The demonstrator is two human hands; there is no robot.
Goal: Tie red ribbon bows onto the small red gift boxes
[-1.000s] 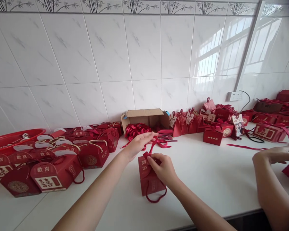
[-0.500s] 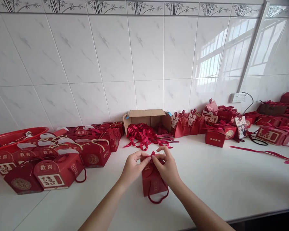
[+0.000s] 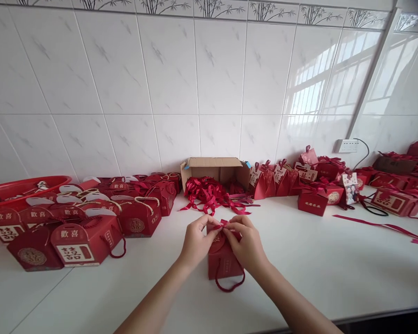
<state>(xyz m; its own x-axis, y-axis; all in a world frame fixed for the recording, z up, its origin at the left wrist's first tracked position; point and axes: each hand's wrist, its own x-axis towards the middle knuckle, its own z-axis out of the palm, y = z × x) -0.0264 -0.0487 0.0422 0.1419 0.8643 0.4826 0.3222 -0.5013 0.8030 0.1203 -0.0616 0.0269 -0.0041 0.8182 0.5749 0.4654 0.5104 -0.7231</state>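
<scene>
A small red gift box (image 3: 225, 260) stands upright on the white table in front of me, with a dark red cord handle (image 3: 230, 288) hanging down its near side. At its top, a red ribbon (image 3: 224, 223) is pinched between my fingertips. My left hand (image 3: 199, 239) grips the ribbon from the left with thumb and forefinger. From the right, my right hand (image 3: 246, 239) pinches it too, its wrist covering part of the box's right side. How the ribbon is knotted cannot be made out between the fingers.
An open cardboard carton (image 3: 214, 162) of red ribbons (image 3: 209, 192) stands by the tiled wall. Several red gift boxes (image 3: 87, 243) crowd the left, before a red basin (image 3: 55, 182). More boxes (image 3: 312, 202) and a loose ribbon (image 3: 379, 223) lie at right, below a power socket (image 3: 346, 146).
Both hands stay at the top of the box; my right fingers have closed in lower around the ribbon. The whole view has shifted slightly.
</scene>
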